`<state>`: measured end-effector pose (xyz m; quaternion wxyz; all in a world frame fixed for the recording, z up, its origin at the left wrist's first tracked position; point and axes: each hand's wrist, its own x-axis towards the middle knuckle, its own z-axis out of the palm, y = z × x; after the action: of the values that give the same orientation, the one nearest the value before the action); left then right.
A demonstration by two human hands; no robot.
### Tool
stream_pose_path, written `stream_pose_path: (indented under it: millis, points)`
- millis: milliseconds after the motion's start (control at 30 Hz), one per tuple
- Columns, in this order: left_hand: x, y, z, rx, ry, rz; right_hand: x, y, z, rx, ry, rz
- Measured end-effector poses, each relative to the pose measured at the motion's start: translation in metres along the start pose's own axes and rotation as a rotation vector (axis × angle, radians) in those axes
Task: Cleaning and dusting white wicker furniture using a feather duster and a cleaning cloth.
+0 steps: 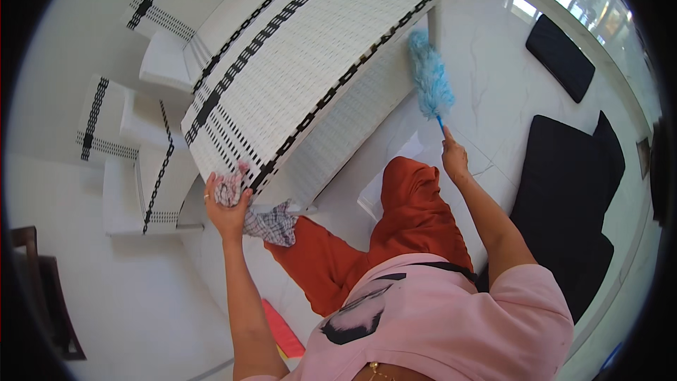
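Observation:
My left hand (226, 210) grips a checked cloth (228, 190) at the near left corner of a white woven table (317, 47) with black chain-like trim. A second checked piece of cloth (272, 224) hangs below that hand, beside my left knee; whether it is the same cloth I cannot tell. In my right hand (454, 157) is the blue handle of a fluffy light-blue duster (431, 76). The duster's head points away from me, alongside the table's right edge and close to its far right leg.
White woven chairs (164, 169) with black trim stand left of the table. Black cushions (560, 196) lie on the marble-like floor at right, with another black cushion (560, 58) farther off. A dark wooden chair (53, 296) is at far left. A red item (281, 328) lies near my left forearm.

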<state>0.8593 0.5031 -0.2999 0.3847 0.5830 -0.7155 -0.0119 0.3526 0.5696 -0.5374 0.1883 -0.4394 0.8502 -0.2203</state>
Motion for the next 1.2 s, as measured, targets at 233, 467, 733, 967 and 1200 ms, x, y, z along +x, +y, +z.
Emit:
stream_pose_path:
  millis: [233,467,733,967,1200]
  points:
    - [-0.09,0.018,-0.006,0.051,0.303,-0.006,-0.013,-0.009,-0.009,-0.127,-0.198,-0.497]
    - [-0.169,0.036,-0.006,0.166,-0.245,-0.255,-0.025,-0.1,0.054,0.009,-0.211,-0.394]
    - [-0.17,0.026,-0.039,-0.164,-0.083,-0.551,-0.054,-0.154,0.063,-0.257,-0.559,-0.958]
    - [-0.172,0.036,-0.065,-0.654,0.325,-0.701,-0.055,-0.178,0.1,-0.239,-0.457,-0.875]
    - [-0.156,0.039,-0.035,-0.382,0.217,-0.364,-0.02,-0.117,0.071,-0.329,-0.35,-0.723]
